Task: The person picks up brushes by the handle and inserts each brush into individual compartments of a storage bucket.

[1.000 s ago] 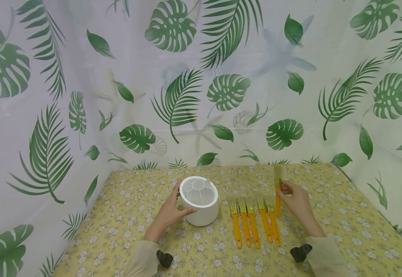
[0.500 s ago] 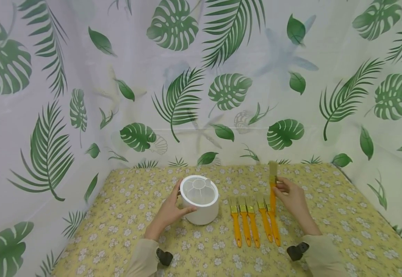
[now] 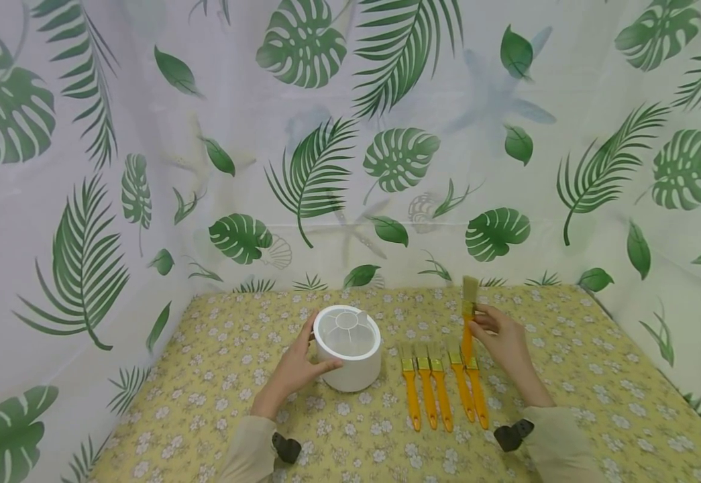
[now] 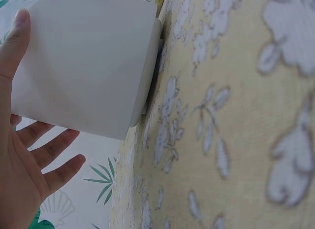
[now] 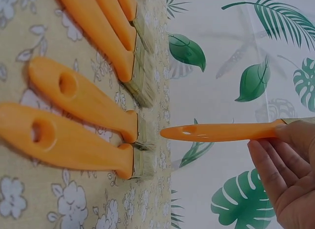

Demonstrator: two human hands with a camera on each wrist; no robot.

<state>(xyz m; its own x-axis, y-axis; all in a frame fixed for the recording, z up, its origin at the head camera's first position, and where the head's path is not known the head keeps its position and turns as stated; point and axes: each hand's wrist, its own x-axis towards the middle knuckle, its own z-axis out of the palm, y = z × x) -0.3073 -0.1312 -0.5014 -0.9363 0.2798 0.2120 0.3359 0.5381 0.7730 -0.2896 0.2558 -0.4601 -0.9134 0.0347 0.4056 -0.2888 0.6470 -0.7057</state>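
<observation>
My left hand [image 3: 296, 371] holds the side of a round white desk organizer [image 3: 350, 376], its thumb on the near wall and its fingers round the left side. Thin dividers radiate from a central ring inside the organizer. In the left wrist view the thumb lies against the smooth white wall [image 4: 88, 66]. My right hand [image 3: 503, 340] pinches a paintbrush [image 3: 467, 329] near its metal band, bristles up, above the tabletop. Its orange handle [image 5: 221, 132] shows in the right wrist view, with the bristles mostly out of frame.
Several more orange-handled paintbrushes [image 3: 441, 396] lie on the floral yellow tablecloth [image 3: 350, 456] right of the organizer, bristles away from me. A leaf-printed white curtain [image 3: 338, 168] hangs behind the table and at both sides.
My right hand has moved left and slightly up with the paintbrush, from beside the row of brushes to above its right end. My left hand and the organizer stay put.
</observation>
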